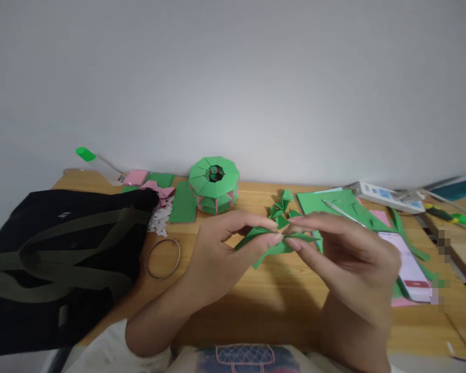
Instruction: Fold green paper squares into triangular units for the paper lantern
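Above the middle of the table, my left hand [221, 254] and my right hand [345, 259] pinch a folded green paper piece [274, 247] between thumbs and forefingers. The fingertips of both hands nearly meet at the centre of the paper, hiding part of its folds. Just behind it lie several small folded green paper pieces [282, 202]. Further back on the left stands a round green and pink paper model [215, 189] with an opening in its top.
On the left a black bag [70, 223] covers much of the table; a bracelet-like ring [163, 259] lies beside it. Green paper sheets [310, 199], a pen [344, 212], a phone [406, 264] and a power strip [386, 196] are on the right. A wall [233, 93] rises behind.
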The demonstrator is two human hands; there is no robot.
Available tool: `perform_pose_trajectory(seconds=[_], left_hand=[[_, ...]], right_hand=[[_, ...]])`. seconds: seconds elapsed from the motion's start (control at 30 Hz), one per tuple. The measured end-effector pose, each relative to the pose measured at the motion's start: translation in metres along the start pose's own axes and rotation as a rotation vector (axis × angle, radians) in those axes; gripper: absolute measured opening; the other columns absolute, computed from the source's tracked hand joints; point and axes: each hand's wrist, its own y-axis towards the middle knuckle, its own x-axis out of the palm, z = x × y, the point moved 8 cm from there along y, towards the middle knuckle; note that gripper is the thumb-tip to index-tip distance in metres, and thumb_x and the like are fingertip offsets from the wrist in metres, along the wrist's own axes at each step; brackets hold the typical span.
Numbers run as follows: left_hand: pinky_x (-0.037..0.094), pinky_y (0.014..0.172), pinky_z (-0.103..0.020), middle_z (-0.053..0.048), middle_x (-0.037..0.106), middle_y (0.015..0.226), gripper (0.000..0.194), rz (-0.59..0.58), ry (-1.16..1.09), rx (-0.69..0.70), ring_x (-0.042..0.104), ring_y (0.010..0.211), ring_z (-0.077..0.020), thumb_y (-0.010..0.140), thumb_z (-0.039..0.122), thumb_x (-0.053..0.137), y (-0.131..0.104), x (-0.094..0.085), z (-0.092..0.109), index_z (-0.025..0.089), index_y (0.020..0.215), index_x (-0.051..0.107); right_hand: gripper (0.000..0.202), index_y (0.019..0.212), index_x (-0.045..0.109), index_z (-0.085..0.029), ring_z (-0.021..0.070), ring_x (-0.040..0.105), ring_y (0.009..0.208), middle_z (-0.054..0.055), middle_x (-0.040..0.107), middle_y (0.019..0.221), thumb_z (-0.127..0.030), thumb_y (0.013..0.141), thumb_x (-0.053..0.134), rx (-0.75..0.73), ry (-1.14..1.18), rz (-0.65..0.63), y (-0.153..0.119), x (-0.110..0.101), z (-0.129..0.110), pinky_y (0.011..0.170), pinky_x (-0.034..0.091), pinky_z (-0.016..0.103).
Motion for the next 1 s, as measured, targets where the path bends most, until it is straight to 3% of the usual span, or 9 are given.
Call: perform_pose_trajectory(seconds=[0.2,0.73,1.0], left_hand=[[0.058,0.058,-0.022,-0.001,0.077,0.073,0.003,0.028,-0.088,-0.107,0.070,0.063,-0.0149,0.072,0.019,0.074,0.000,-0.006,-0.008,0.021,0.072,0.076],[0.057,0.057,-0.020,0.002,0.077,0.071,0.012,0.041,-0.048,-0.061,0.071,0.063,-0.0136,0.074,0.014,0.069,-0.001,-0.008,-0.002,0.023,0.070,0.076],[0.055,0.054,-0.020,0.002,0.075,0.067,0.011,0.065,0.078,-0.005,0.068,0.058,-0.0129,0.076,0.014,0.067,-0.001,-0.009,0.002,0.021,0.071,0.074]], right_hand=[[0.043,0.103,0.071,-0.031,0.0170,0.069,0.081,-0.002,0.075,0.090,-0.002,0.072,0.073,-0.024,-0.055,0.087,-0.002,-0.010,-0.004,0.075,0.056,0.033],[0.038,0.102,0.071,-0.031,0.0171,0.068,0.078,-0.001,0.075,0.089,-0.006,0.073,0.073,-0.006,-0.048,0.073,-0.002,-0.011,-0.002,0.068,0.056,0.032],[0.034,0.102,0.070,-0.029,0.0164,0.068,0.079,-0.001,0.074,0.088,-0.010,0.074,0.073,0.115,-0.035,0.016,-0.001,-0.004,0.011,0.069,0.056,0.030]])
